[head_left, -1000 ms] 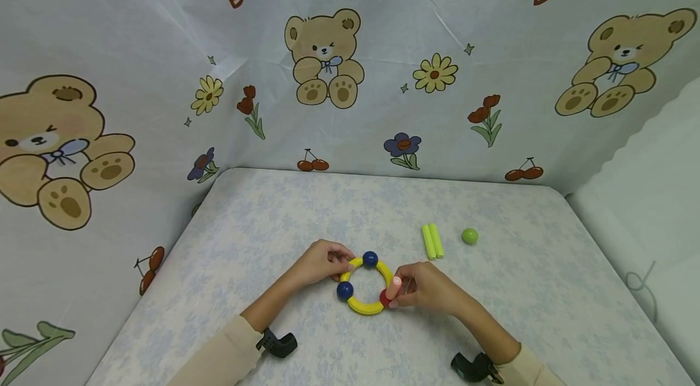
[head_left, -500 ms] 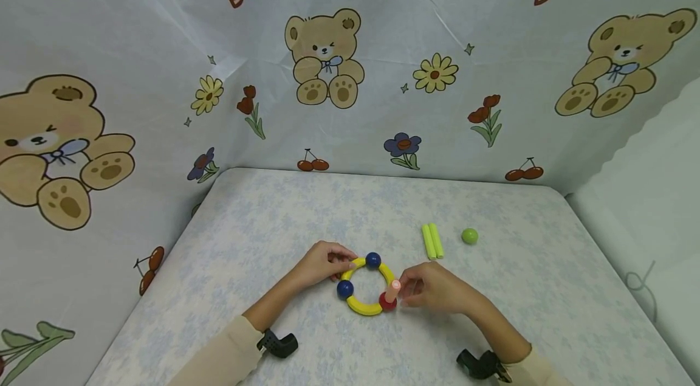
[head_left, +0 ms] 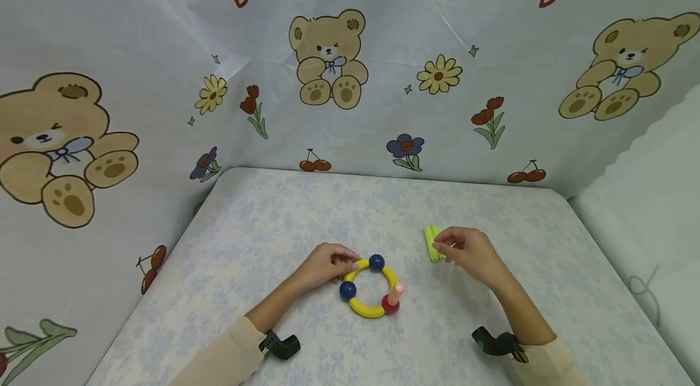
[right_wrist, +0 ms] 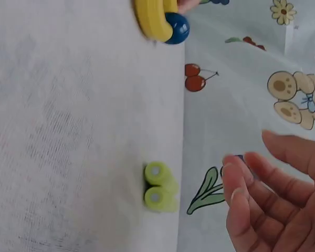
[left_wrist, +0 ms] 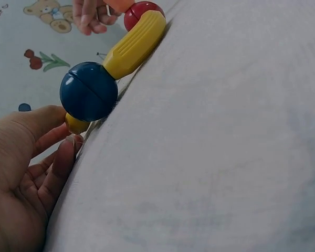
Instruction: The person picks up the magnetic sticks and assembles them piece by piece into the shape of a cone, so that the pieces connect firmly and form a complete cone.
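A ring of yellow curved bars [head_left: 365, 310] lies on the table, joined by two blue balls [head_left: 376, 262] [left_wrist: 89, 92] and a red ball [head_left: 390, 307]. From the red ball a pink rod [head_left: 396, 292] sticks up at a tilt. My left hand [head_left: 324, 265] pinches the ring's upper-left yellow bar between thumb and fingers, beside the lower-left blue ball. Over two light green rods [head_left: 429, 244] hovers my right hand [head_left: 474, 253], fingers loosely bent with nothing in them. In the right wrist view the green rods [right_wrist: 156, 181] lie side by side, apart from the fingers.
A patterned cloth with bears [head_left: 328, 64] hangs behind the table [head_left: 273, 210] and along its left side. White fabric [head_left: 645, 216] lies to the right, with a thin cord [head_left: 645, 286]. Each wrist wears a black camera mount [head_left: 281, 344].
My right hand has let go near the red ball and pink rod and moved up and right to the green rods, covering the green ball. My left hand stays on the ring.
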The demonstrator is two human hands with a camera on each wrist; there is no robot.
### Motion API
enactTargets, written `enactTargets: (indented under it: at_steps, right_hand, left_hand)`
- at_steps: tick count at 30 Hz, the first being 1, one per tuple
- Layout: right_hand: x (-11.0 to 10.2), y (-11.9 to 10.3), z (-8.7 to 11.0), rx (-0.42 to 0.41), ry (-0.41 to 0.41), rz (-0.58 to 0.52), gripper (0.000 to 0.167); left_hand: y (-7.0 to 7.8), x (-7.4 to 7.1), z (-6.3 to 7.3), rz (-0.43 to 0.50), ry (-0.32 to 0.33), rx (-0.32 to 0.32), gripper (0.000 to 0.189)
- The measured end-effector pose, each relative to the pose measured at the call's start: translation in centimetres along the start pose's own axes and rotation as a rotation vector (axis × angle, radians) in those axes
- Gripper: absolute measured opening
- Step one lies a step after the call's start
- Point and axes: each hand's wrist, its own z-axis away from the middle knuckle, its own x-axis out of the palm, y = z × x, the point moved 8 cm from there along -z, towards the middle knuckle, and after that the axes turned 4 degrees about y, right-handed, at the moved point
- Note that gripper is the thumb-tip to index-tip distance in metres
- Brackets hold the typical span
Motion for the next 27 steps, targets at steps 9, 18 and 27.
enactTargets:
  at_steps: [9, 18, 27]
  right_hand:
    - [-0.3, 2.0, -1.3, -0.007, 0.120, 0.146, 0.016]
    - [0.0, 3.5, -1.8, 0.072, 0.134, 0.347, 0.026]
    - [0.5, 4.0, -2.2, 0.150, 0.064, 0.391, 0.028]
  left_hand:
    - [0.0, 0.0, 0.2, 0.003, 0.007, -0.007, 0.018]
    - [-0.3, 0.0, 0.0, -0.010, 0.016, 0.005, 0.018]
    - [-0.2, 0.0, 0.0, -0.015, 0.012, -0.003, 0.019]
